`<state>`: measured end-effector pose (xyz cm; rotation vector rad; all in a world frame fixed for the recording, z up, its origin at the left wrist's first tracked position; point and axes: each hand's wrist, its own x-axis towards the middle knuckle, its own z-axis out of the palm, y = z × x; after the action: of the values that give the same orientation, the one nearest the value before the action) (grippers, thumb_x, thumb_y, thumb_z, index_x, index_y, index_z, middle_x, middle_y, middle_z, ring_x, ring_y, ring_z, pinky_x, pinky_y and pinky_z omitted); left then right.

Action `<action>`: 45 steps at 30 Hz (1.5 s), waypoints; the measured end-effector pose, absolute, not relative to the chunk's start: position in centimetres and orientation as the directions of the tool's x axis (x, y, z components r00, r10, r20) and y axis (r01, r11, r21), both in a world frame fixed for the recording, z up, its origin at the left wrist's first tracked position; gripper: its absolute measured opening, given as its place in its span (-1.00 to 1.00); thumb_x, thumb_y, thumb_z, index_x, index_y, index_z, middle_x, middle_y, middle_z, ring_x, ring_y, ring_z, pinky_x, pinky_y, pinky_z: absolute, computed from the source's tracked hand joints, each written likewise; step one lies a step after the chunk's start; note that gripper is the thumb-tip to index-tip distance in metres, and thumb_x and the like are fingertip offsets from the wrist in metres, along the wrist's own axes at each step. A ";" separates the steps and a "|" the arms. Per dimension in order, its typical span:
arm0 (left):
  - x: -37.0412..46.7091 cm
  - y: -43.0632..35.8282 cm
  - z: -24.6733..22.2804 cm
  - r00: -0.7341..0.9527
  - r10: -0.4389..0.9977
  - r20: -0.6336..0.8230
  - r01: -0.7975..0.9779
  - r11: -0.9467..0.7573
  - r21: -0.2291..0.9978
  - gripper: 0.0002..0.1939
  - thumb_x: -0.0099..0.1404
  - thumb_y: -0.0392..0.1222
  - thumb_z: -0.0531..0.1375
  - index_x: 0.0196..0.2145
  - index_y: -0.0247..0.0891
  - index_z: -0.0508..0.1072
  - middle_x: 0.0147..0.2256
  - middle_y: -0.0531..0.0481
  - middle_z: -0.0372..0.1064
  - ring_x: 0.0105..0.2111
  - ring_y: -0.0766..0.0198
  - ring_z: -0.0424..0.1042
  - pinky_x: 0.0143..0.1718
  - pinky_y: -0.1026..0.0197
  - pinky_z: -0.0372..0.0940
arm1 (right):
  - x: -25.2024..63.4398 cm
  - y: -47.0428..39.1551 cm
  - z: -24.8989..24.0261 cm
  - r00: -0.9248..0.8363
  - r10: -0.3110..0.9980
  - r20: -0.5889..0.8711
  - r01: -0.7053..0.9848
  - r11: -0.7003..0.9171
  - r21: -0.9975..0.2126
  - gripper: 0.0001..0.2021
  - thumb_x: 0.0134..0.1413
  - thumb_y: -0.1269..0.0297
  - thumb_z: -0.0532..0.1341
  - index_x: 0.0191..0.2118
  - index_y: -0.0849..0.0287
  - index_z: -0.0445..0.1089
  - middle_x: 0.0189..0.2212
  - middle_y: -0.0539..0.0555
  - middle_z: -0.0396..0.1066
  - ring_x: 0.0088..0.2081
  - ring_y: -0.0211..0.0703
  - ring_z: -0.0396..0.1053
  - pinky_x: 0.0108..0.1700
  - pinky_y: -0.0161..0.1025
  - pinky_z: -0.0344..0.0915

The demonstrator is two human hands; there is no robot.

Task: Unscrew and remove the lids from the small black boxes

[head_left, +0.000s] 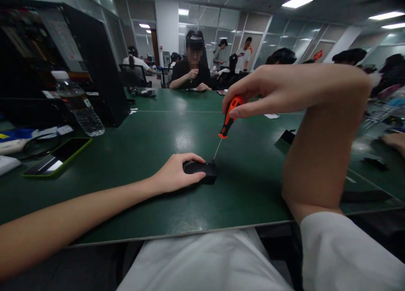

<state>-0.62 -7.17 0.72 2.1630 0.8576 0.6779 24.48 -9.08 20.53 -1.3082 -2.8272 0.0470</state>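
Observation:
On the green table (148, 215) lies a small black box-shaped device (209, 173). My left hand (179, 173) is closed around its left part, thumb on the near side and fingers on the far side. My right hand (253, 95) grips the orange and black handle of a screwdriver (228, 121) from above. The screwdriver leans, handle up and to the right, and its thin metal tip meets the device's top near the far right corner. Whether the tip sits in a screw is too small to tell.
At left stand a black cabinet (107, 71), a water bottle (80, 107) and a green-edged phone (58, 156). A dark flat piece (287, 136) lies beyond my right forearm. Across the table sits a person (190, 71); another person's hand (395, 141) rests at far right.

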 end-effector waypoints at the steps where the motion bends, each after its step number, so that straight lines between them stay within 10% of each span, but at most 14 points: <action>1: -0.6 -7.2 0.7 0.642 0.739 0.204 0.370 -0.532 0.762 -0.63 0.23 -0.05 0.36 -0.04 -0.23 0.59 -0.13 -0.02 0.59 -0.16 0.13 0.55 -0.08 0.16 0.38 | 24.6 -8.9 20.4 -0.653 0.757 0.023 0.756 0.653 -0.045 -0.59 0.26 -0.05 0.17 -0.09 0.18 0.55 -0.34 0.07 0.50 -0.43 -0.23 0.31 -0.45 -0.27 0.17; 45: -0.8 -7.0 0.5 0.690 0.673 0.266 0.336 -0.624 0.705 -0.66 0.28 -0.06 0.32 -0.02 -0.23 0.56 -0.09 -0.05 0.58 -0.14 0.13 0.55 -0.03 0.16 0.40 | 25.0 -5.8 17.7 -0.571 0.817 -0.076 0.820 0.572 -0.015 -0.62 0.20 -0.09 0.21 -0.09 0.03 0.61 -0.32 0.05 0.59 -0.35 -0.06 0.48 -0.32 -0.18 0.30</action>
<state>-0.82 -7.01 0.47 2.2661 0.7694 0.6916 24.96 -5.76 17.73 -1.4801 -2.8385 0.0779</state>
